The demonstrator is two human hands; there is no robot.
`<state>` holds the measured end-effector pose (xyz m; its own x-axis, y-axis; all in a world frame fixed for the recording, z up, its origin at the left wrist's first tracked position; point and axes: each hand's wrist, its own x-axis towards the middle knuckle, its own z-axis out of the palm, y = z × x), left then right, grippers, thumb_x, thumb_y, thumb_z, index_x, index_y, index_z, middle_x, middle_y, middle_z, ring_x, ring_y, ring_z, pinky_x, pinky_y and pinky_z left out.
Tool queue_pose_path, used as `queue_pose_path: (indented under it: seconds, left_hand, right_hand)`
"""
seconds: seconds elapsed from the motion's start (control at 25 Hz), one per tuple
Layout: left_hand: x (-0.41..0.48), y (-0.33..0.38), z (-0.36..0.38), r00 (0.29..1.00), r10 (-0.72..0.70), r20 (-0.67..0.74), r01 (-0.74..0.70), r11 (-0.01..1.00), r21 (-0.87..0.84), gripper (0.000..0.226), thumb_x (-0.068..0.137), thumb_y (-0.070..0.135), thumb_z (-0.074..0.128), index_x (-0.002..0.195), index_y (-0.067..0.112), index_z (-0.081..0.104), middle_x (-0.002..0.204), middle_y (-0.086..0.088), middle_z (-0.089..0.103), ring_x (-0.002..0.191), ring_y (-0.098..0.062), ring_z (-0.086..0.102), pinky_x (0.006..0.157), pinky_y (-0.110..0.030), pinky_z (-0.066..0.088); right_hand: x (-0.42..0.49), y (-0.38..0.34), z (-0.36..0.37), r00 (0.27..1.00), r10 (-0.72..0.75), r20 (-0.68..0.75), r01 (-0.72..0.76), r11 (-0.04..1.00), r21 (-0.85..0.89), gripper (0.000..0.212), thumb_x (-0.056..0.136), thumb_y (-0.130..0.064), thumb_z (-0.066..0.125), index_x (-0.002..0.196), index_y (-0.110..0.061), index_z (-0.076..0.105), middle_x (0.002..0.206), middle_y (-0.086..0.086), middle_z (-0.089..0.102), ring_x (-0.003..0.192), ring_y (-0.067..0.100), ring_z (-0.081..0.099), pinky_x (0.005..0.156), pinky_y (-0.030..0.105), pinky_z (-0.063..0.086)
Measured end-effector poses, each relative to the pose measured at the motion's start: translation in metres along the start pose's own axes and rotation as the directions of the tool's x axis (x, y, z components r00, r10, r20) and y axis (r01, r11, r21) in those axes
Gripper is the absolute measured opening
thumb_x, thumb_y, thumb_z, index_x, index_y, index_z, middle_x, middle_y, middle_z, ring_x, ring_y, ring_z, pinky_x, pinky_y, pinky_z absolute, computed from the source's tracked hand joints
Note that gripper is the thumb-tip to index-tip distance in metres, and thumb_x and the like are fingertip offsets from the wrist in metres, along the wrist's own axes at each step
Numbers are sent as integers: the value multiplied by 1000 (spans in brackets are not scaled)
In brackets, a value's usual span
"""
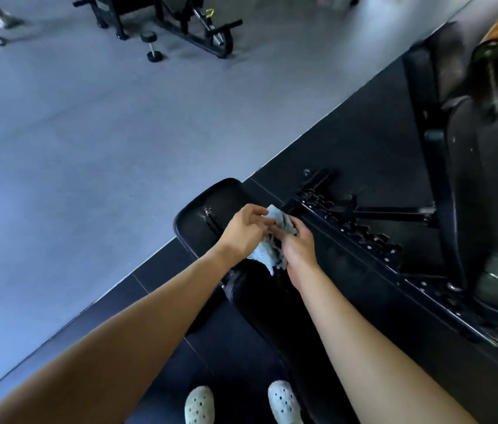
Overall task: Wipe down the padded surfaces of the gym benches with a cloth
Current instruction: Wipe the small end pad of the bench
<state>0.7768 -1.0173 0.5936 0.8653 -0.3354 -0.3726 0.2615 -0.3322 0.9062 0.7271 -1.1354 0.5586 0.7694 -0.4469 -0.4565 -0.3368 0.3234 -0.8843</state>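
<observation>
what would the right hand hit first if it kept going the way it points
The cloth that the right hand grips, then probably the left hand just beyond it; depth is unclear.

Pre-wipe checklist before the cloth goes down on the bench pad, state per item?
1. Cloth held: ok, the left hand and right hand both grip the cloth.
2. Cloth spread for wiping: not ok, it is bunched between the hands.
3. Cloth touching the bench pad: cannot tell, it hangs over the pad.
4. Pad surface state: cannot tell, only a shiny streak shows near its far end.
5. Path along the pad: ok, the dumbbell lies far off on the floor.
</observation>
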Motion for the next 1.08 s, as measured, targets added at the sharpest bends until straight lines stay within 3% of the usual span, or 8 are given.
queue_pose_path:
  seconds: [0.12,0.24,0.44,0.64,0.76,0.88,0.96,1.08]
  left_hand:
    - [14,-46,-35,931,221,-291,-134,948,290,21,90,9,49,105,20,57,102,3,66,100,-22,63,90,-33,51]
    - [37,-80,-79,788,335,-517,6,835,550,23,88,14,49,110,15,56,112,-5,58,111,-31,49,96,-43,41]
    - [87,-140,-90,699,273,-661,57,900,432,32,103,30,31,120,13,52,128,-11,55,120,-36,48,102,-48,37]
    - [110,-183,-86,530,394,-751,-228,919,321,36,105,31,25,113,18,56,118,-1,54,103,-27,56,91,-39,43]
    - [117,-190,-91,525,417,-742,-314,905,286,40,106,28,25,120,15,59,120,-2,56,108,-23,55,95,-33,39]
    - [116,-192,-92,537,452,-712,-320,890,324,40,107,26,25,118,10,60,118,-10,57,107,-32,54,97,-41,41]
    - [110,-193,-92,566,468,-679,-326,883,338,40,109,28,24,117,9,59,117,-12,56,104,-36,52,95,-43,39]
    - [106,-201,-99,614,529,-586,-389,848,359,39,109,31,24,124,10,54,122,-12,54,110,-35,49,99,-42,37]
  right_hand:
    - [22,18,21,942,-239,-236,184,955,-234,30,95,-5,57,120,-19,65,111,-4,71,106,16,67,92,30,53]
    - [44,37,35,841,-482,-244,347,828,-441,28,98,-5,52,122,-17,61,115,3,69,105,19,62,83,24,45]
    - [102,108,45,812,-583,4,445,616,-650,27,100,-13,51,126,-15,59,117,10,67,108,28,61,86,32,45]
    - [140,121,49,702,-702,-118,479,589,-651,23,98,-16,49,115,-13,64,101,10,71,96,33,63,73,34,41]
    - [119,147,68,614,-782,-107,485,481,-730,11,93,-17,56,97,-13,65,88,6,69,84,31,63,65,34,37]
    - [69,190,86,509,-861,10,584,337,-739,13,85,-11,66,97,-14,69,86,3,69,72,24,64,58,25,30]
    - [52,199,85,453,-875,169,655,198,-729,21,84,-5,67,103,-12,71,98,4,72,78,23,66,60,27,43]
    - [73,175,73,512,-832,212,553,130,-823,21,88,1,60,102,-10,70,110,9,73,90,32,65,71,38,54]
